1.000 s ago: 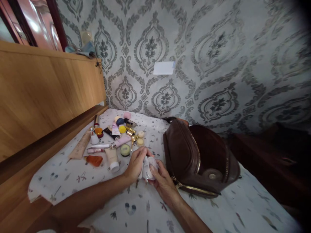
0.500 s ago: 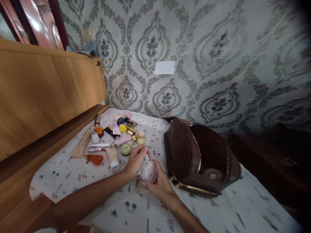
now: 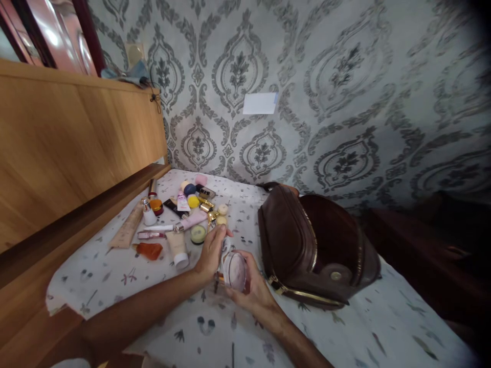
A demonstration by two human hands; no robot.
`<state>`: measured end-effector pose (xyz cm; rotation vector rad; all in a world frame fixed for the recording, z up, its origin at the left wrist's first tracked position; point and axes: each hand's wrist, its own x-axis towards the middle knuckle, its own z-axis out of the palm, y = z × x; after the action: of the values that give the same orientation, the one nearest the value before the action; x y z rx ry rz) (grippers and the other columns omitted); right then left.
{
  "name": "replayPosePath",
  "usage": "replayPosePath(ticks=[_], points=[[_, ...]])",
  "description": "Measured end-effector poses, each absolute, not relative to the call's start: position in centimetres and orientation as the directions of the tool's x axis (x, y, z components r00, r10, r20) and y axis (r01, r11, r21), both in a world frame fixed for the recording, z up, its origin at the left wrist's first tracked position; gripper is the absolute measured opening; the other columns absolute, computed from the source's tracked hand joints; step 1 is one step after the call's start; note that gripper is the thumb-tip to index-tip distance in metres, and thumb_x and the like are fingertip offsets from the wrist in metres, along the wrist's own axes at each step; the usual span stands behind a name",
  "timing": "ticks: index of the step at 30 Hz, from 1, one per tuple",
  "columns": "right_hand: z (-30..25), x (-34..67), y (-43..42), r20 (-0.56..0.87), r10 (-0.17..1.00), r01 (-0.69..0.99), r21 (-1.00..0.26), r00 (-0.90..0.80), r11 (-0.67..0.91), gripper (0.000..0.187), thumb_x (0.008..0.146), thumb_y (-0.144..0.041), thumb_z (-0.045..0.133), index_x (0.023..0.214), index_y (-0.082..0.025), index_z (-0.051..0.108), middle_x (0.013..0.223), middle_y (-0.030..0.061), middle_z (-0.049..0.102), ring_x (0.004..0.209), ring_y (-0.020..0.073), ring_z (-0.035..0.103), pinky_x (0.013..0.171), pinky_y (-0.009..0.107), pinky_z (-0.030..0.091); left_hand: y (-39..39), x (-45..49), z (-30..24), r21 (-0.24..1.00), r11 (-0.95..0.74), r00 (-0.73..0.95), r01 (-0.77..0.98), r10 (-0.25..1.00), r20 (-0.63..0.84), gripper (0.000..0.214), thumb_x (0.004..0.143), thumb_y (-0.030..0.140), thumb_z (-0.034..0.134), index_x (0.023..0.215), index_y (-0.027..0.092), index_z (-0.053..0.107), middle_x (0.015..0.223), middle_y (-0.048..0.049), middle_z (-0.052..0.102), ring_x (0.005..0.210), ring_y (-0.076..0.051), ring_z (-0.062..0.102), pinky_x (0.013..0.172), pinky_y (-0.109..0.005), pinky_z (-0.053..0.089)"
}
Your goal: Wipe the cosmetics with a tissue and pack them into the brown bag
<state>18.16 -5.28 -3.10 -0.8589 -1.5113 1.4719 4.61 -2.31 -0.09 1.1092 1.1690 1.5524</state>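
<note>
Both hands meet over a white floral-print bedsheet [image 3: 215,332] in front of me. My right hand [image 3: 251,291] cups a small round pale pink compact [image 3: 235,271], its flat face turned up toward me. My left hand [image 3: 210,251] pinches the compact's upper left edge with thumb and fingers. Just right of the hands lies a dark brown leather bag [image 3: 314,245] with a gold zipper, its top open.
Several cosmetics lie scattered at the left: a beige tube [image 3: 126,232], a white-capped tube [image 3: 177,249], a pink tube [image 3: 192,222], an orange item [image 3: 149,250], a green-lidded jar [image 3: 198,234], small jars and lipsticks. A wooden headboard [image 3: 69,148] runs along the left; patterned wallpaper [image 3: 307,87] behind.
The compact has been turned in my hands so that its round face shows. My right hand has shifted under it and my left fingers have moved to its upper edge.
</note>
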Motion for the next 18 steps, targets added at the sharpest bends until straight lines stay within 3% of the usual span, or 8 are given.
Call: replayPosePath(ticks=[7, 11, 14, 18], points=[[-2.5, 18.4, -5.6, 0.056, 0.911, -0.037, -0.998, -0.409, 0.045, 0.066, 0.066, -0.033, 0.081, 0.122, -0.025, 0.046, 0.114, 0.0060, 0.062, 0.105, 0.0238, 0.061, 0.093, 0.037, 0.051, -2.3, 4.5, -0.6, 0.974, -0.172, -0.154, -0.149, 0.977, 0.149, 0.048, 0.084, 0.068, 0.053, 0.072, 0.021, 0.050, 0.062, 0.0055, 0.039, 0.059, -0.013, 0.036, 0.057, -0.027, 0.032], [-2.6, 18.5, -5.4, 0.073, 0.942, -0.062, -0.997, -0.327, 0.056, 0.070, 0.064, -0.035, 0.083, 0.123, -0.026, 0.048, 0.120, 0.0072, 0.061, 0.112, 0.0264, 0.061, 0.097, 0.038, 0.050, -2.7, 4.9, -0.6, 0.965, -0.236, -0.149, -0.114, 0.965, 0.218, 0.048, 0.088, 0.067, 0.050, 0.076, 0.021, 0.055, 0.070, 0.0024, 0.049, 0.070, -0.016, 0.047, 0.069, -0.028, 0.040], [-2.8, 18.8, -5.0, 0.116, 0.965, -0.072, -0.992, -0.236, 0.101, 0.071, 0.064, -0.045, 0.083, 0.124, -0.025, 0.050, 0.124, 0.0085, 0.061, 0.117, 0.0291, 0.059, 0.102, 0.041, 0.048, -3.5, 5.4, -0.4, 0.957, -0.280, -0.106, -0.076, 0.957, 0.271, 0.045, 0.090, 0.064, 0.050, 0.091, 0.020, 0.063, 0.091, -0.0033, 0.062, 0.093, -0.021, 0.057, 0.087, -0.032, 0.043], [-2.8, 19.1, -4.8, 0.128, 0.965, -0.056, -0.991, -0.228, 0.118, 0.076, 0.066, -0.052, 0.082, 0.129, -0.024, 0.049, 0.133, 0.0101, 0.058, 0.127, 0.0305, 0.053, 0.111, 0.043, 0.040, -4.3, 5.7, -0.3, 0.948, -0.318, -0.041, -0.023, 0.947, 0.317, 0.044, 0.093, 0.058, 0.050, 0.112, 0.020, 0.062, 0.113, -0.0082, 0.063, 0.113, -0.024, 0.056, 0.102, -0.035, 0.039]])
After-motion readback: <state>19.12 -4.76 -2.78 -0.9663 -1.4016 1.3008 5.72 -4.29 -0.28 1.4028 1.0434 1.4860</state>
